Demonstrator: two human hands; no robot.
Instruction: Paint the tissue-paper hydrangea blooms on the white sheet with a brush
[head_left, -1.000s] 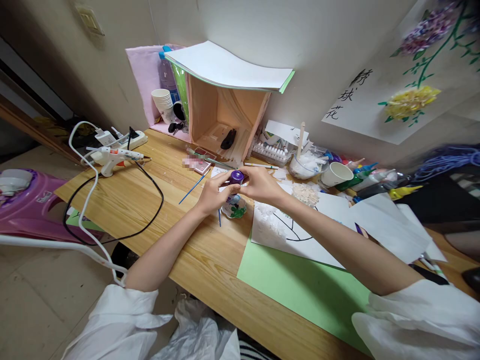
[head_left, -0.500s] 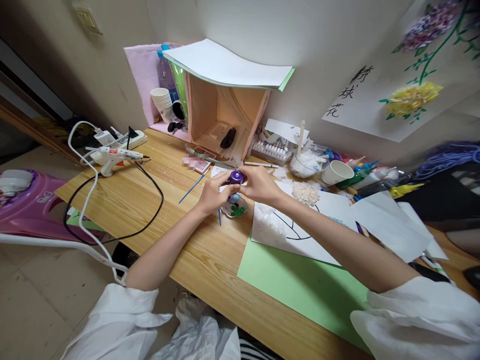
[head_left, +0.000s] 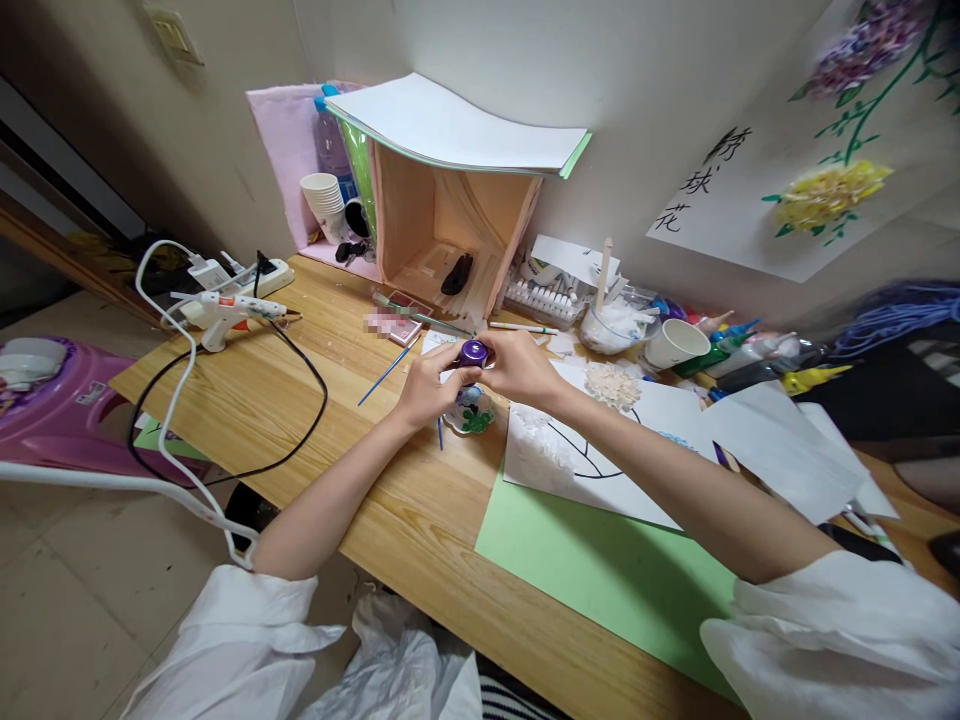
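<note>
Both hands are closed around a small purple paint bottle (head_left: pixel 473 352), whose round purple end faces me; the rest of it is hidden by the fingers. My left hand (head_left: pixel 430 388) grips it from the left, and my right hand (head_left: pixel 523 368) from the right. Just below them lies a flower-shaped palette (head_left: pixel 470 412) smeared with green, blue and dark paint. To the right, a white sheet (head_left: pixel 637 490) bears black drawn stems, a white textured patch (head_left: pixel 544 442) and a cream ruffled flower (head_left: pixel 613 384). That sheet rests on green paper (head_left: pixel 585 580).
A glue gun (head_left: pixel 232 312) with looping cords lies at the left. Behind my hands stand an open box (head_left: pixel 412 215), a tub of white material (head_left: pixel 615 325) and a paper cup (head_left: pixel 675 345). Several paint bottles (head_left: pixel 739 350) lie at the right. A thin blue brush (head_left: pixel 388 370) is near my left hand.
Hardly anything differs. Both hands keep the purple bottle above the palette, and the view has shifted very slightly.
</note>
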